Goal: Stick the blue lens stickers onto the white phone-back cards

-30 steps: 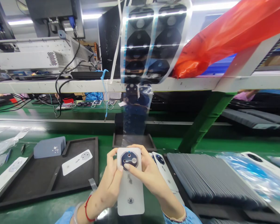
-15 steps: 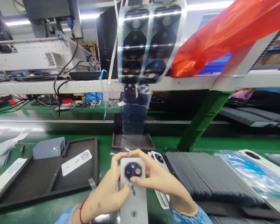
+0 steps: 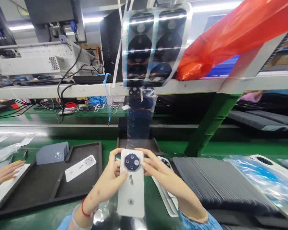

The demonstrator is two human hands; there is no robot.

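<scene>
Between my two hands is a white phone back cover (image 3: 131, 199) with a dark octagonal camera film (image 3: 132, 162) near its top end. My left hand (image 3: 111, 179) grips the cover's left edge, thumb on the front face below the film. On the right edge, my right hand (image 3: 158, 169) closes its thumb and fingers beside the film. Several similar white covers (image 3: 166, 199) lie stacked just right of my right hand, partly hidden by the forearm. Another white cover (image 3: 81, 167) rests in the black tray (image 3: 38, 188) at the left.
A strip of clear film with dark octagons (image 3: 156, 44) hangs from above. Grey sheets (image 3: 220, 179) stand packed at the right near blue-clear plastic wrap (image 3: 254, 179). Another person's hand (image 3: 6, 174) reaches over white covers at far left. A green post (image 3: 211, 124) rises behind.
The cover has moved up, showing more of its lower end. My right thumb has come off the film to the cover's right edge. Another person's hand has appeared at far left.
</scene>
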